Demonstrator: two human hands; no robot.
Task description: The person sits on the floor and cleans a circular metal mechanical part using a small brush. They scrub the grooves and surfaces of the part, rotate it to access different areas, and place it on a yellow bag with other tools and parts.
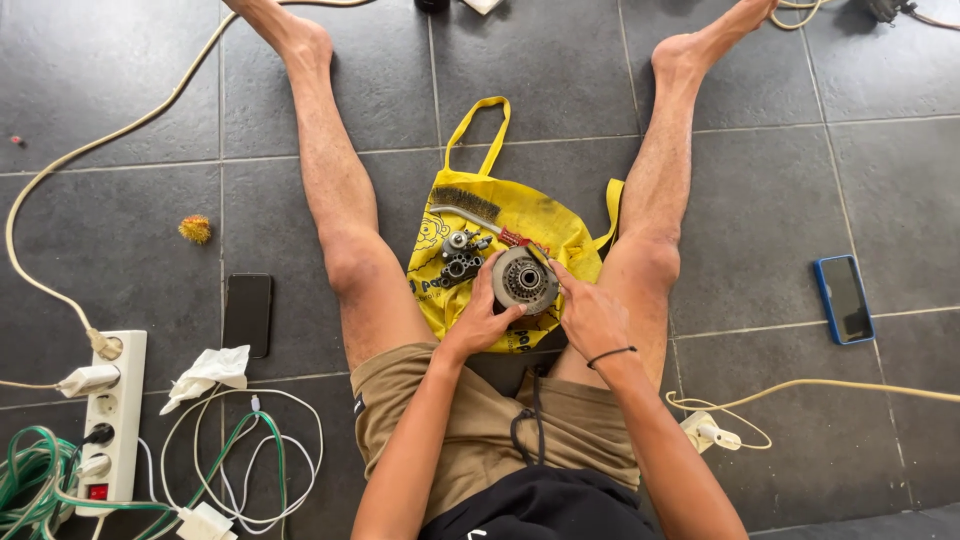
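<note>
Currently I sit on a floor point(760, 200) of large dark grey tiles, legs spread, with a yellow cloth bag point(545, 225) laid flat between my knees as a work mat. My left hand point(482, 318) and right hand point(592, 316) both close around a round, ribbed metal part point(524, 280), gripping it from either side just above the lower edge of the bag. On the bag, just beside that part on its left, lie smaller metal parts point(460, 258); a wire brush point(465, 205) rests above them.

To my left, on the tiles: a black phone point(248, 313), a crumpled white tissue point(208, 372), a white power strip point(113, 418) with plugs inserted, and coiled green and white cables point(240, 460). A small orange tuft point(195, 229) sits further out. To my right: a phone in a blue case point(843, 298) and a cream cable point(830, 385) ending in a white plug.
</note>
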